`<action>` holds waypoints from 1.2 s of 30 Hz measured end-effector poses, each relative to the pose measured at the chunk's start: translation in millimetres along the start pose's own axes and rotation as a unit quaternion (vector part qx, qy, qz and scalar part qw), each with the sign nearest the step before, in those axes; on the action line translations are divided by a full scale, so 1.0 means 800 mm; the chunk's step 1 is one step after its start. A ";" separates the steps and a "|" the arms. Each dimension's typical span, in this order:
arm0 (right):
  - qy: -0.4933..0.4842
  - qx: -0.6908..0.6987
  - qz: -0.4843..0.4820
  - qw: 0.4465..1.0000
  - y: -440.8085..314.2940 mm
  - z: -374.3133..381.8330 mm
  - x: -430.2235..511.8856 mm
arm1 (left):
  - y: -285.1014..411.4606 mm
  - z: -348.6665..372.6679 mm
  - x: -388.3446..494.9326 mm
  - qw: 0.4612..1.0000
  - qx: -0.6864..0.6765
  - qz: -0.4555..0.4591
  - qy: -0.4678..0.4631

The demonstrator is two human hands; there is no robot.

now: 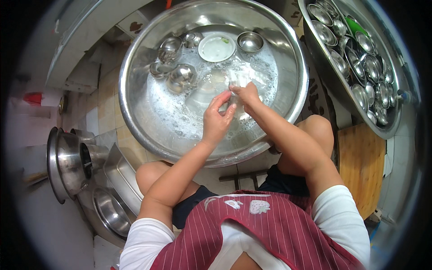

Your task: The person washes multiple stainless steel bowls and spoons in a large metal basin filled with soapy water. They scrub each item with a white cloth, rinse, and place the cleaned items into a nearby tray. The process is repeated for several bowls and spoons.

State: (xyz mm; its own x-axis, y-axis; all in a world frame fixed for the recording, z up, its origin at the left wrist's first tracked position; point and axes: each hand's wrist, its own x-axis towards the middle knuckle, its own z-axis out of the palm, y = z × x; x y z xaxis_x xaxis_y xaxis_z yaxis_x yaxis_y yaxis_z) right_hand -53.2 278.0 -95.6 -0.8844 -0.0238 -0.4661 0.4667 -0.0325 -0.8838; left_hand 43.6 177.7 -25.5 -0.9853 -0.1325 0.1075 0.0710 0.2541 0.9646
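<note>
Both hands are over a large stainless steel basin [131,111] of foamy water. My right hand [248,96] has its fingers around a glossy, see-through thing [243,78], perhaps plastic film; glare hides its shape. My left hand [219,116] is curved beside it, thumb and fingers apart, fingertips close to the right hand. Whether the left fingers pinch part of the clear thing is not plain. Beyond the hands, a white plate [216,50] with a green scrap on it sits in the suds. A metal bowl [250,42] is to its right, and several more metal bowls [182,76] cluster at the left.
At the upper right stands a metal tub [354,116] full of small metal bowls [364,42], with a green item among them. A wooden board [361,168] lies below it. Pots [69,162], a rectangular pan [125,179] and a metal basin [111,212] are on the left.
</note>
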 end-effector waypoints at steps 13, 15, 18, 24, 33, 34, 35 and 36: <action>-0.048 0.055 -0.045 0.996 -0.008 0.015 -0.019 | -0.026 -0.010 -0.007 0.908 -0.134 -0.362 -0.164; -0.124 -0.005 0.125 0.984 0.000 0.017 -0.030 | -0.040 -0.009 -0.003 0.917 -0.115 -0.359 -0.128; -0.192 0.058 0.114 0.973 0.001 0.024 -0.055 | -0.051 -0.018 0.003 0.927 -0.110 -0.335 -0.125; -0.125 -0.003 0.028 0.992 -0.027 0.009 -0.036 | -0.030 -0.003 -0.005 0.919 -0.155 -0.326 -0.156; -0.030 -0.075 -0.070 0.994 0.023 0.017 -0.035 | -0.032 -0.022 0.095 0.954 0.295 0.044 -0.029; -0.060 -0.066 -0.036 0.995 0.007 0.017 -0.051 | 0.011 -0.014 0.122 0.959 0.280 0.043 -0.027; -0.047 -0.082 -0.039 0.995 0.013 0.009 -0.050 | 0.045 0.013 0.155 0.969 0.201 0.137 -0.048; -0.038 -0.094 -0.039 0.994 0.025 0.005 -0.048 | 0.098 0.043 0.182 0.979 0.143 0.085 -0.116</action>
State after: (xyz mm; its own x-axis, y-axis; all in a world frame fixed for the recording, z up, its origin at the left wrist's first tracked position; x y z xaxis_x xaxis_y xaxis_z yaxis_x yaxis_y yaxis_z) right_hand -9.9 274.1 -95.6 -0.9113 -0.1051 -0.3982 0.3814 0.1490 -0.9123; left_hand -99.3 211.6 57.0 -0.9740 0.1476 0.1719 0.2241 0.5152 0.8272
